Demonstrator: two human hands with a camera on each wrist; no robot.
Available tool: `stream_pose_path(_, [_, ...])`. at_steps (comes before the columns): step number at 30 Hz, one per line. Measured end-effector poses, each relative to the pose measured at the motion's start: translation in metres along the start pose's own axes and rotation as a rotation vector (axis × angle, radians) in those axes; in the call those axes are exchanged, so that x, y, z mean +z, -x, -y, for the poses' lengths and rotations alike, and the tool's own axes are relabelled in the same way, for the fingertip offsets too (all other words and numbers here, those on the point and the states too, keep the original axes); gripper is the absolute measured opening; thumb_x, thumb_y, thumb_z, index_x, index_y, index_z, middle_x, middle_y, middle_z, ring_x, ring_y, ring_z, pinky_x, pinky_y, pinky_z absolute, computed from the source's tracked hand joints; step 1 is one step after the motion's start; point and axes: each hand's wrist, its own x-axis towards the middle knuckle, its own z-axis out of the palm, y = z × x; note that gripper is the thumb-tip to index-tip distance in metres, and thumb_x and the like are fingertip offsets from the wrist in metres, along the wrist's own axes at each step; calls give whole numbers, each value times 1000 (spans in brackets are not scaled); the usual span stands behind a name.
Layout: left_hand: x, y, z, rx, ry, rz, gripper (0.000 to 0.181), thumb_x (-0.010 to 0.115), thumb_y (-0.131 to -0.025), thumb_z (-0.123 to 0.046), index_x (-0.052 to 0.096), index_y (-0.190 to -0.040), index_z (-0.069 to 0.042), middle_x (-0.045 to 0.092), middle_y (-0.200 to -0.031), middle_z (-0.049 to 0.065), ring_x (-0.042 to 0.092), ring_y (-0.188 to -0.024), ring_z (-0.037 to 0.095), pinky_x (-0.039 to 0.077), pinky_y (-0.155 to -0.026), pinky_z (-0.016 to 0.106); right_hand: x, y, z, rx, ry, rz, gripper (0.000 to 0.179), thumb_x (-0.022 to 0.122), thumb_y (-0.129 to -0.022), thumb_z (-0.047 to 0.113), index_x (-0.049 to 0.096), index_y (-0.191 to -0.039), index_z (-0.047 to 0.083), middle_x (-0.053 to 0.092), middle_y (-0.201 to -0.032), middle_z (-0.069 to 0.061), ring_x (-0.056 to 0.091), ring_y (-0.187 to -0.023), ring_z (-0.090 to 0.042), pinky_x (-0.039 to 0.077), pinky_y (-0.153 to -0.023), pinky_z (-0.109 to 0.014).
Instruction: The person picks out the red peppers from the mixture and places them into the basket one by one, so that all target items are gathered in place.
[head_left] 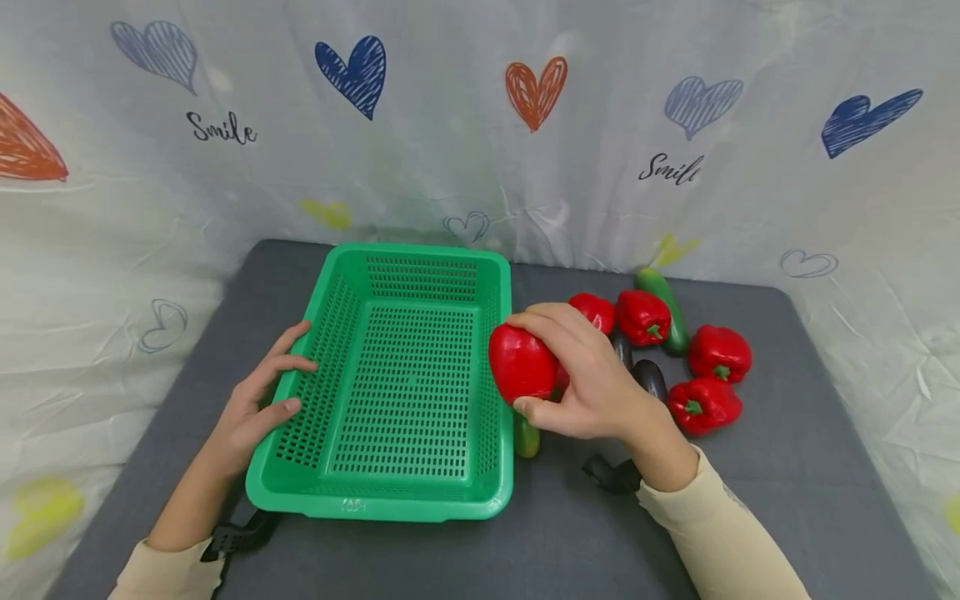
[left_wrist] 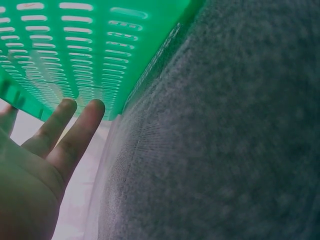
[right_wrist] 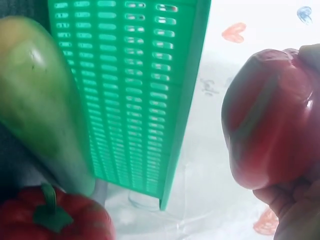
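A green plastic basket with slotted walls holds nothing inside. My left hand grips its left rim, thumb and a finger over the edge; in the left wrist view other fingers lie against the outer wall. My right hand holds a red bell pepper between thumb and fingers, above the basket's right rim. The same pepper fills the right side of the right wrist view. Below it, a green cucumber-like vegetable lies beside the basket, partly hidden.
Right of the basket lie several more red bell peppers, dark eggplant-like vegetables and a green cucumber-like one. They rest on a grey cloth-covered table. Behind hangs a white curtain printed with hearts.
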Motion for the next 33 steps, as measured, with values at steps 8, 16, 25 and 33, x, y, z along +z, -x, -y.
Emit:
stream_pose_path(8, [0,0,-2,-27,16,-3,40,50,-94,13,57,-134,15,21,-179,23,12,-168,30,19,-123,32,9,-14,2,11,-27,62,76,81,-78,39,60,-145,8,63,-144,-6,57,-134,-24,58,-97,-48])
stream_pose_path(16, [0,-1,-4,-27,23,-3,39,49,-94,13,55,-133,17,21,-179,23,12,-168,30,19,-123,32,12,-33,9,-2,-60,90,79,85,-82,41,57,-148,8,62,-145,-4,57,-134,-20,59,-97,-43])
stream_pose_path(25, [1,-1,-4,-22,28,0,40,49,-94,14,56,-133,16,20,-179,23,12,-168,29,19,-123,32,15,-51,19,-31,-77,109,83,87,-82,40,55,-150,7,60,-148,-4,56,-135,-18,59,-96,-40])
stream_pose_path(33, [1,-2,-4,-12,26,1,40,49,-94,14,55,-133,16,20,-179,23,12,-168,30,20,-123,32,18,-64,24,-34,-95,107,83,85,-79,37,53,-148,6,59,-145,-4,56,-130,-16,58,-96,-38])
